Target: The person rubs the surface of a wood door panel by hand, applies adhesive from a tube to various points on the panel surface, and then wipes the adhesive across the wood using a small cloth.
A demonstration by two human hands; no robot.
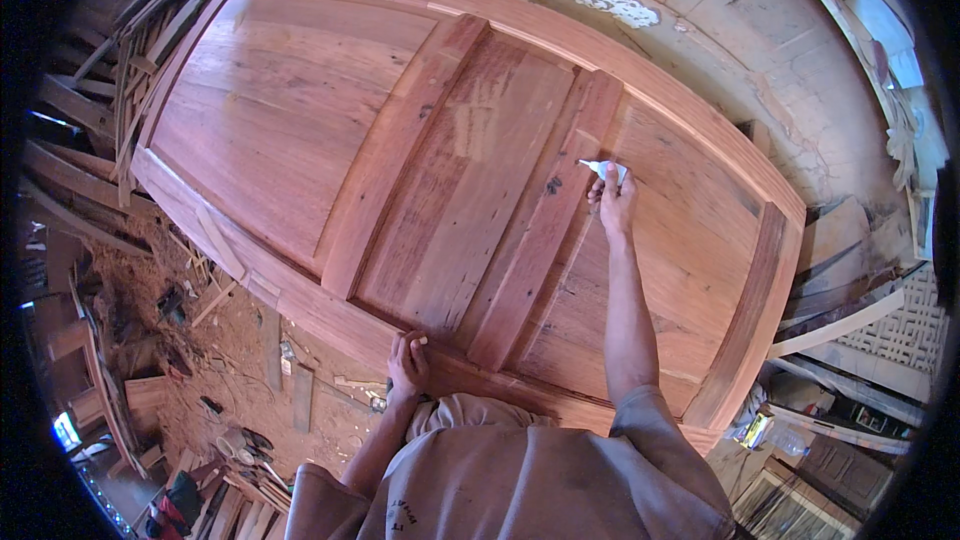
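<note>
1. Head view, surface: a large reddish-brown panelled wooden door [420, 140] lay flat in front of you and filled most of the frame. Raised stiles divided it into recessed panels.
2. Head view, room: sawdust and wood offcuts [215, 300] covered the floor on your left. Stacked planks [80, 110] leaned at the far left. A rough plastered wall [720, 30] ran behind the door. More boards and a lattice panel [900, 330] stood at your right.
3. Your right hand [615, 202] was stretched far out over the door with the arm straight. Its fingers were curled around a small white tube [603, 169], whose tip touched the door beside a raised stile.
4. Your left hand [408, 362] rested on the door's near edge, close to your body. Its fingers were bent over the edge; they held nothing that could be seen.
</note>
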